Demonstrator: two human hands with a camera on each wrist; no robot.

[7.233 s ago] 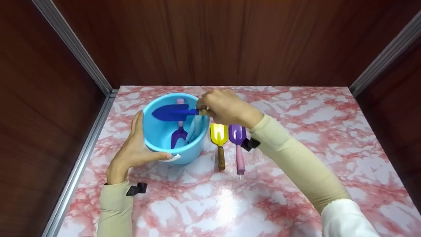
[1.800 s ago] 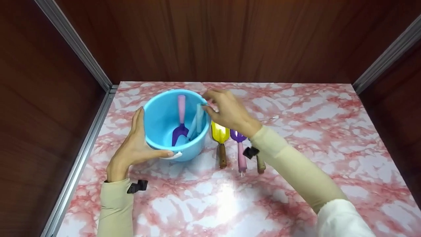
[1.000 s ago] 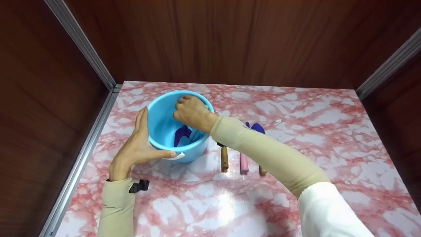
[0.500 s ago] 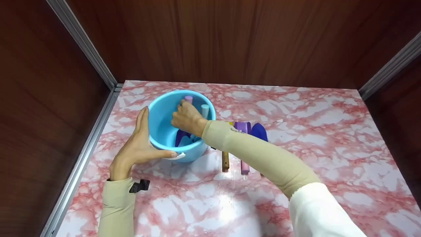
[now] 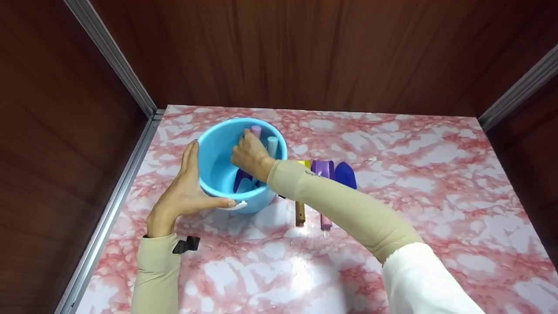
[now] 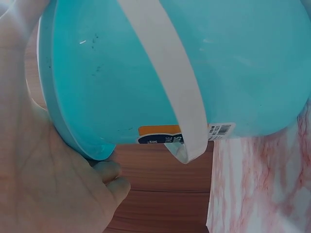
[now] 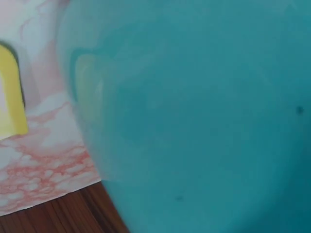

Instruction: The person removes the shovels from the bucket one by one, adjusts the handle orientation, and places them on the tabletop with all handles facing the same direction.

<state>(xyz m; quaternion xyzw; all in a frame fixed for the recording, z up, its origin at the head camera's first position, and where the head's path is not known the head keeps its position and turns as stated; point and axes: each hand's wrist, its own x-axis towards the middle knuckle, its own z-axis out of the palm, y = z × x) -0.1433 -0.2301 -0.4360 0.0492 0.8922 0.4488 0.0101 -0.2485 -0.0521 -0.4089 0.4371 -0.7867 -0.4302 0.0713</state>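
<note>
Marbled tabletop (image 5: 418,157) bears a smooth sky-blue bucket (image 5: 213,159), left hand (image 5: 183,194) gripping it, grasp of right hand (image 5: 250,155) unclear.

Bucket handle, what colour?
White handle on the bucket; it shows best in the left wrist view.

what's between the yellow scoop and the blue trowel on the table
A purple scoop lies between them, partly hidden by the right sleeve; the head view shows it.

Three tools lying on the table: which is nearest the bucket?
The brown-handled yellow scoop; the purple scoop and dark blue trowel lie farther right.
</note>
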